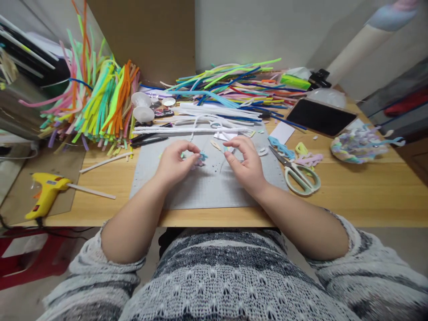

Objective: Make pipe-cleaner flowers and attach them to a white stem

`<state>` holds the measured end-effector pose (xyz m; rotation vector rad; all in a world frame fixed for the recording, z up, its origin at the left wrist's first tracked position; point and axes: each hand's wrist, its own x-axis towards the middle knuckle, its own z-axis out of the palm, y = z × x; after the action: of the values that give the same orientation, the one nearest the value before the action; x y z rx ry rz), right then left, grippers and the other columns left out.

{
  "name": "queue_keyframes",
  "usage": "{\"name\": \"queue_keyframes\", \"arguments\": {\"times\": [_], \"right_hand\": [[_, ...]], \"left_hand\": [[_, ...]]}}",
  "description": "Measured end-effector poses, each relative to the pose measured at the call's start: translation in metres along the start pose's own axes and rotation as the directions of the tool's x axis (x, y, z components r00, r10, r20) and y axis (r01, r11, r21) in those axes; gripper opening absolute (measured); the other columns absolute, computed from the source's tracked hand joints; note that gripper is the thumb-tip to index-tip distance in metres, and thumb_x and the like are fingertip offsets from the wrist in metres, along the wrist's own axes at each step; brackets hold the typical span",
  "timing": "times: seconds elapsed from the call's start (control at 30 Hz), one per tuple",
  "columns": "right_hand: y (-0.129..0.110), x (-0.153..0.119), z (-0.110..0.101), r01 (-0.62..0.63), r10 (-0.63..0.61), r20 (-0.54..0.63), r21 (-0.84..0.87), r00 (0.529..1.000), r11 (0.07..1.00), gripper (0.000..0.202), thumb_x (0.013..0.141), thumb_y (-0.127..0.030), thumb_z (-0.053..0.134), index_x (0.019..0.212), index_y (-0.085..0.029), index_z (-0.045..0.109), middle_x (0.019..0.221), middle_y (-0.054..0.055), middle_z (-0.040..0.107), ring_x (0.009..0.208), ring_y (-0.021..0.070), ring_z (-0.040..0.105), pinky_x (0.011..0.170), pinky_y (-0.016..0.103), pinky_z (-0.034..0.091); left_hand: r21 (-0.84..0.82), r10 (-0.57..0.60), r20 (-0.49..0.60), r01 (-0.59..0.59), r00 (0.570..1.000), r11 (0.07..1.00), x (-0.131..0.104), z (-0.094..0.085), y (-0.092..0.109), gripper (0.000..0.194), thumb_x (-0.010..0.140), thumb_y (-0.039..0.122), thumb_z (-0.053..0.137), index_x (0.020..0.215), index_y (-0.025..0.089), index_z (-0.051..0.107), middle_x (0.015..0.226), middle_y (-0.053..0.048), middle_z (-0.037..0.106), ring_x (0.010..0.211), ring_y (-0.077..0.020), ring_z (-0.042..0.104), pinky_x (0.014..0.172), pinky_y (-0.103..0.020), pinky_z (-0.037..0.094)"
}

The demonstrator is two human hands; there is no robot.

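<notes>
My left hand is closed in a pinch, low over the grey cutting mat. Between its fingertips sits a small fuzzy pipe-cleaner piece in light blue and pinkish tones, partly hidden by the fingers. Across from it, my right hand pinches the end of a thin strand, with a bit of light blue at the thumb and finger; the strand is too fine and blurred to name surely. A gap separates the two hands. Tiny dark specks lie on the mat between them.
Scissors lie right of the mat, beside coiled pipe cleaners. A yellow glue gun rests at left. Bundled pipe cleaners and a loose heap stand behind. A phone and a pastel fuzzy piece are at right.
</notes>
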<state>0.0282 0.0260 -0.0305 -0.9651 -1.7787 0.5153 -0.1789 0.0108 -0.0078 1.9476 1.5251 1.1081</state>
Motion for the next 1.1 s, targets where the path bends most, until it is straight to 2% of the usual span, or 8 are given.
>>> {"name": "queue_keyframes", "arguments": {"times": [0.23, 0.4, 0.67, 0.77, 0.83, 0.9, 1.07, 1.1], "right_hand": [[-0.016, -0.009, 0.0, 0.086, -0.067, 0.134, -0.144, 0.989, 0.986, 0.014, 0.083, -0.023, 0.056, 0.095, -0.023, 0.063, 0.104, 0.005, 0.059, 0.102, 0.0211, 0.053, 0.091, 0.04, 0.035], [-0.019, -0.013, -0.002, 0.223, -0.16, 0.248, -0.251, 0.955, 0.942, 0.015, 0.083, -0.024, 0.055, 0.096, -0.025, 0.063, 0.11, 0.005, 0.059, 0.108, 0.0229, 0.049, 0.093, 0.043, 0.029], [-0.025, -0.017, 0.0, 0.336, -0.22, 0.386, -0.265, 0.896, 0.904, 0.019, 0.082, -0.022, 0.054, 0.099, -0.022, 0.061, 0.114, 0.007, 0.059, 0.11, 0.025, 0.045, 0.097, 0.048, 0.025], [-0.055, -0.015, -0.027, 0.359, -0.122, 0.585, -0.309, 0.802, 0.881, 0.024, 0.084, -0.023, 0.054, 0.107, -0.019, 0.06, 0.117, 0.011, 0.059, 0.11, 0.0262, 0.047, 0.1, 0.053, 0.023], [-0.076, -0.021, -0.06, 0.365, -0.101, 0.757, -0.19, 0.646, 0.911, 0.021, 0.087, -0.024, 0.051, 0.106, -0.021, 0.06, 0.11, 0.009, 0.062, 0.102, 0.0225, 0.052, 0.096, 0.048, 0.032], [-0.086, -0.035, -0.097, 0.23, -0.078, 0.843, -0.056, 0.533, 0.972, 0.024, 0.09, -0.026, 0.048, 0.112, -0.025, 0.058, 0.108, 0.005, 0.063, 0.098, 0.0168, 0.056, 0.088, 0.036, 0.042], [-0.052, -0.09, -0.158, -0.129, 0.169, 0.872, -0.123, 0.459, 0.984, 0.021, 0.093, -0.024, 0.044, 0.09, -0.024, 0.065, 0.082, 0.001, 0.067, 0.074, 0.0112, 0.062, 0.065, 0.023, 0.051], [-0.042, -0.1, -0.159, -0.141, 0.196, 0.847, -0.144, 0.495, 0.979, 0.022, 0.092, -0.026, 0.048, 0.079, -0.024, 0.066, 0.071, -0.001, 0.065, 0.063, 0.0101, 0.061, 0.057, 0.022, 0.05]], "left_hand": [[0.275, 0.118, 0.112, -0.145, 0.987, 0.95, -0.005, 0.024, -0.002, 0.009, 0.077, 0.022, 0.061, 0.081, 0.021, 0.068, 0.095, -0.005, 0.064, 0.099, -0.024, 0.054, 0.091, -0.044, 0.037], [0.065, 0.336, -0.137, -0.33, 0.932, 0.942, -0.016, 0.019, 0.023, 0.017, 0.081, 0.025, 0.06, 0.097, 0.02, 0.063, 0.096, -0.006, 0.063, 0.095, -0.0199, 0.056, 0.088, -0.037, 0.042], [-0.298, 0.275, -0.055, -0.279, 0.96, 0.913, -0.026, 0.027, 0.036, 0.007, 0.078, 0.027, 0.066, 0.074, 0.021, 0.065, 0.08, -0.003, 0.062, 0.077, -0.0158, 0.058, 0.072, -0.032, 0.046], [-0.353, 0.235, -0.127, -0.265, 0.964, 0.897, -0.032, 0.015, 0.03, 0.008, 0.077, 0.023, 0.066, 0.071, 0.021, 0.063, 0.074, -0.002, 0.061, 0.072, -0.0155, 0.057, 0.069, -0.032, 0.045], [-0.33, 0.238, -0.196, -0.292, 0.951, 0.897, -0.034, 0.004, 0.025, 0.006, 0.079, 0.022, 0.065, 0.073, 0.021, 0.063, 0.073, -0.002, 0.061, 0.071, -0.0156, 0.057, 0.069, -0.032, 0.045], [-0.254, 0.196, -0.35, -0.294, 0.916, 0.922, -0.032, -0.006, 0.019, 0.008, 0.081, 0.023, 0.063, 0.073, 0.02, 0.062, 0.073, -0.001, 0.061, 0.073, -0.0156, 0.057, 0.071, -0.033, 0.044], [-0.246, -0.036, -0.697, -0.192, 0.716, 0.95, -0.016, -0.03, -0.001, 0.014, 0.083, 0.027, 0.062, 0.075, 0.018, 0.056, 0.07, 0.002, 0.056, 0.065, -0.0098, 0.052, 0.068, -0.03, 0.042], [-0.263, -0.076, -0.742, -0.184, 0.666, 0.947, -0.013, -0.035, -0.005, 0.018, 0.082, 0.028, 0.063, 0.072, 0.017, 0.053, 0.066, 0.004, 0.053, 0.061, -0.0086, 0.051, 0.067, -0.029, 0.042]]}}
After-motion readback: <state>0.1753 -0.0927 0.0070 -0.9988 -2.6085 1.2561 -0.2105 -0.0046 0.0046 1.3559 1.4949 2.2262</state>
